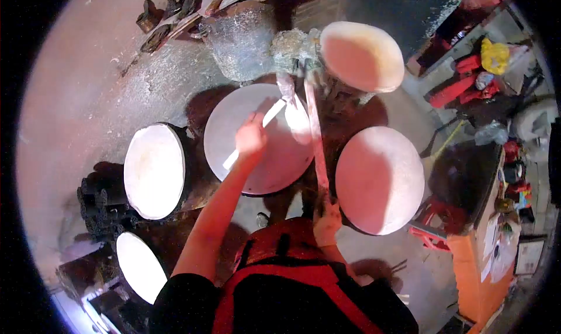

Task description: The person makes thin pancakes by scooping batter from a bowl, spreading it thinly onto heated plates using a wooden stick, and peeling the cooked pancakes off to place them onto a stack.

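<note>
My left hand (251,136) is closed around a pale flat stick (273,112) above a large round grey plate (228,124). Lower right of that plate, my right hand (327,224) grips the near end of a long reddish bar (316,135). The bar runs away from me, past the plate's right side, to a crusted whitish fitting (289,48). A white patch (297,117) shows on the plate between stick and bar.
Round pale discs stand at the left (154,171), lower left (140,267) and right (380,179). An oval dish (362,56) is at the upper right, a crusted bucket (238,42) beyond the plate. An orange-sided table (470,270) stands right.
</note>
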`<state>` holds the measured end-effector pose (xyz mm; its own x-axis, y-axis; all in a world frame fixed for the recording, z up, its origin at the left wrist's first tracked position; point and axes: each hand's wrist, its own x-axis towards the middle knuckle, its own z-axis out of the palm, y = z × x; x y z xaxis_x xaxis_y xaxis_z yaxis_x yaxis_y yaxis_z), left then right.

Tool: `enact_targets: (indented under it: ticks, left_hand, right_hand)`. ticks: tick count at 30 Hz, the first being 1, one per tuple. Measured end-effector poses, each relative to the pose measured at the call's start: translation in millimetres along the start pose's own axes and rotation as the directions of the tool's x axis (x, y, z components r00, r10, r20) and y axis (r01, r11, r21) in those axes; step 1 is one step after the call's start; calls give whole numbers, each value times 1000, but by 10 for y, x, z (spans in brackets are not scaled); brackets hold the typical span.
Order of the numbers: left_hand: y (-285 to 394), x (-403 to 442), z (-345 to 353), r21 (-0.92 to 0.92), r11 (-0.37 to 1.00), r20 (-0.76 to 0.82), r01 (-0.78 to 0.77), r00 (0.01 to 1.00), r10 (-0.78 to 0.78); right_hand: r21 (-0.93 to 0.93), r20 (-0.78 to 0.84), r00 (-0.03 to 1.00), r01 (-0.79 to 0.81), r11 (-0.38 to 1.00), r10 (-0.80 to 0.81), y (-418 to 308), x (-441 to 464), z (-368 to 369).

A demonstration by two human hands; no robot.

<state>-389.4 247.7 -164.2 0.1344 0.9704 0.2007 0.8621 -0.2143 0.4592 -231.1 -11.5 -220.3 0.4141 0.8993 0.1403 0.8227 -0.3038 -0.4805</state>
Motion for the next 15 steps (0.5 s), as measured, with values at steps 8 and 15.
enact_targets:
  ticks: [8, 15]
  left_hand:
    - [-190, 118, -869, 120, 956, -317, -267, 902, 292]
    - [-832, -495, -990, -605, 788, 35, 115, 992, -117]
  right_hand:
    - [643, -2, 993, -87, 761, 115, -555, 301, 704]
    - [979, 202, 893, -173, -109, 401, -1057, 22, 818]
